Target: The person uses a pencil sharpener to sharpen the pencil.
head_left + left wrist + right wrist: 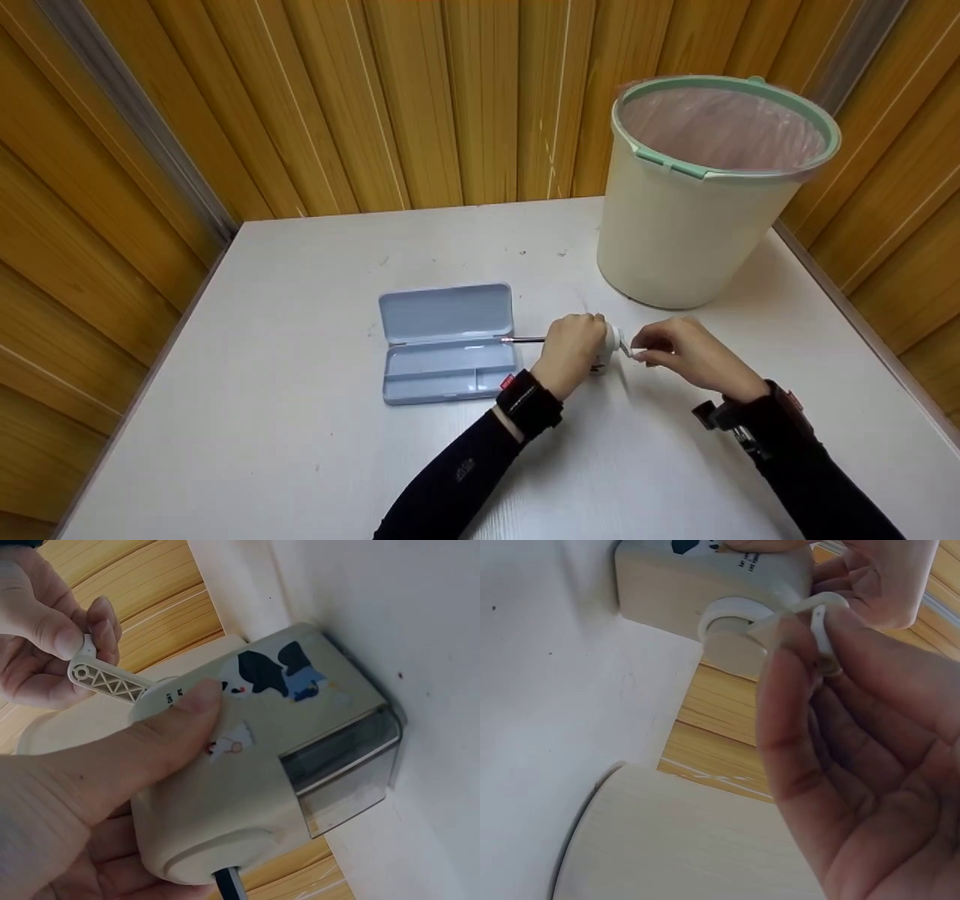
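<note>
My left hand (571,354) grips a white crank pencil sharpener (247,802) that stands on the table, thumb across its top, which carries dark and blue cartoon prints. A clear shavings drawer (349,799) shows on its lower side. A dark pencil (529,340) sticks out of the sharpener's hole to the left, its far end over the pencil case; its tip is hidden inside. My right hand (691,357) pinches the small knob of the crank (112,681) between thumb and forefinger, on the sharpener's right.
An open blue-grey pencil case (446,313), lid back, with a divided tray, lies left of my left hand. Behind my right hand stands a cream bin (675,232) with a green rim and pink liner. Wood-panelled walls (480,105) border the white table (270,360).
</note>
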